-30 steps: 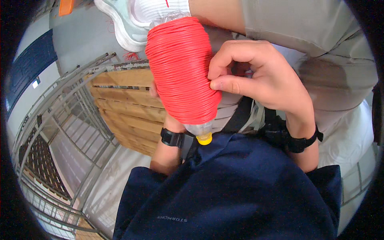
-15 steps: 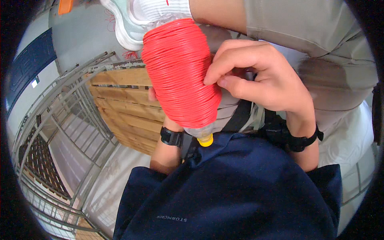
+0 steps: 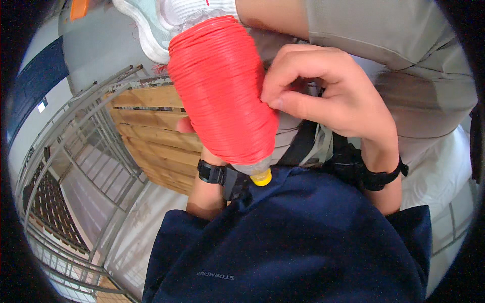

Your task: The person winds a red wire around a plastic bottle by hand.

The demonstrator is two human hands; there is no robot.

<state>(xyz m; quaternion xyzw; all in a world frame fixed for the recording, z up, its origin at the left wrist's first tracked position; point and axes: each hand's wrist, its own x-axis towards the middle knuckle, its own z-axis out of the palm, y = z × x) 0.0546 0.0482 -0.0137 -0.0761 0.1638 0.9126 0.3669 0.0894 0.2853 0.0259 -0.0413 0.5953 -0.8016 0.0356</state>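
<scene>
A clear plastic bottle (image 3: 248, 167) with a yellow cap (image 3: 262, 178) lies tilted in front of me, its capped end toward my body. Red cord (image 3: 222, 91) is wound closely round most of it. My left hand (image 3: 185, 124) holds the bottle from behind and is mostly hidden; a fingertip shows at the left side. At the right edge of the windings, my right hand (image 3: 328, 91) is closed in a pinch, thumb and forefinger together against the red cord. Both wrists wear black straps.
Left of the bottle is a wooden slatted board (image 3: 151, 126) beside a grey metal wire rack (image 3: 91, 151). A light shoe (image 3: 144, 30) and a bent leg in beige trousers (image 3: 374, 30) lie beyond. An orange object (image 3: 79, 9) sits at the far left.
The wound bottle's far end has swung slightly left. My right-hand pinch stays at the cord's right edge, and more of my left fingertip shows.
</scene>
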